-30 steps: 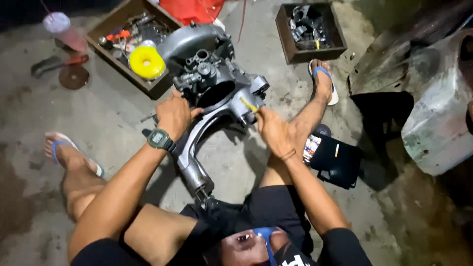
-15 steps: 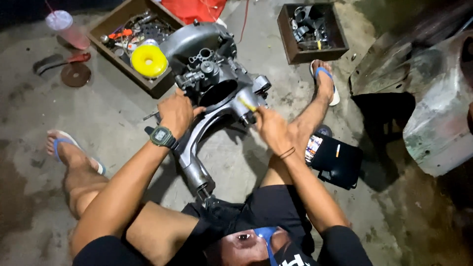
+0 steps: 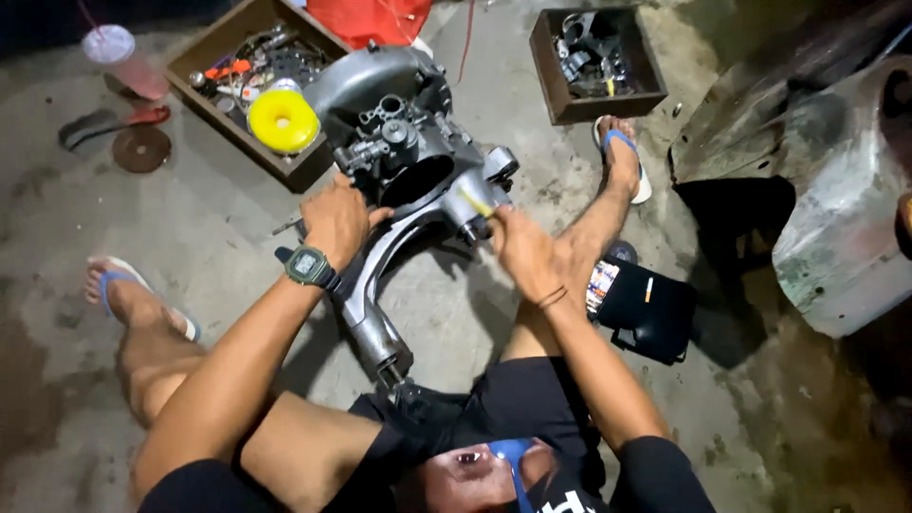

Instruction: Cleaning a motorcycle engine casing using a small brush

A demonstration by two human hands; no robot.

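While the person sits on the concrete floor [image 3: 114, 228], legs spread, here's the layout:
engine: grey engine [image 3: 408, 180] lies on the floor between the legs, round cover end away from the person, long arm reaching back toward the lap.
left hand: left hand [image 3: 334, 220], watch on the wrist, closed around the casing's near-left edge.
right hand: right hand [image 3: 521, 252] closed on a yellow-handled tool [image 3: 475, 202], its tip against a boss on the engine's right side.
tray: wooden tray [image 3: 204, 62] of tools just beyond the engine, left; yellow roll [image 3: 283, 121] in it.
box: second box [image 3: 541, 57] of metal parts further right, near the right foot.
pouch: black pouch [image 3: 646, 309] on the floor beside the right leg.
disc: round disc [image 3: 141, 148] at far left, well apart.
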